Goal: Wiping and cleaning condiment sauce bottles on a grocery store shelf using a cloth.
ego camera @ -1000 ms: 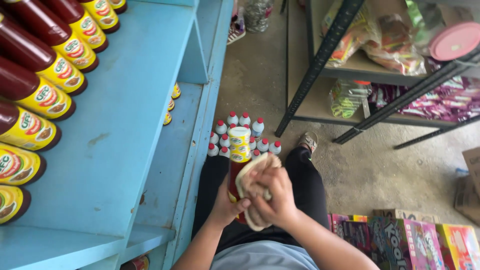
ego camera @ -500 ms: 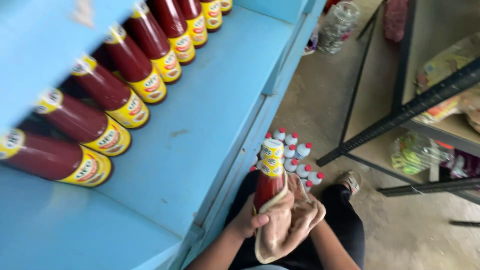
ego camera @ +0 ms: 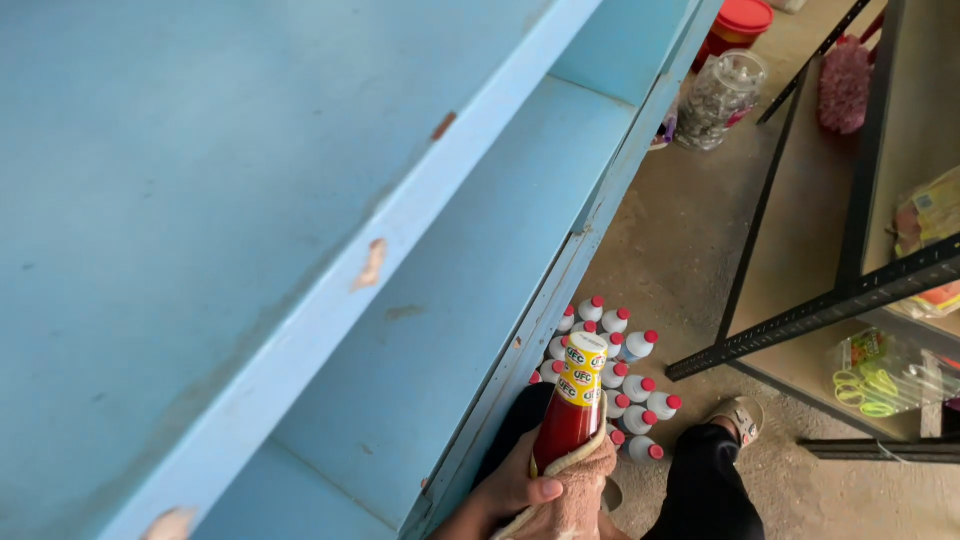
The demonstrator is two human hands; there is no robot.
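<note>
A bottle of red sauce [ego camera: 566, 428] with a yellow cap and neck label stands upright at the bottom of the view, just off the front edge of a blue shelf [ego camera: 450, 340]. My left hand [ego camera: 508, 490] grips the bottle's lower body from the left, thumb across the front. My right hand [ego camera: 565, 518] presses a beige cloth [ego camera: 592, 472] around the bottle's base from the right. The cloth hides most of that hand.
A higher blue shelf board [ego camera: 250, 200] fills the left of the view. Small white bottles with red caps [ego camera: 628, 388] stand on the floor by my sandalled foot [ego camera: 740, 415]. A black metal rack [ego camera: 830, 310], a clear jar [ego camera: 720, 95] and a pink brush [ego camera: 845, 75] are at right.
My view has swung up and left, so the row of sauce bottles lying on the shelf is out of sight. The held bottle and cloth stay in both hands, now lower in view.
</note>
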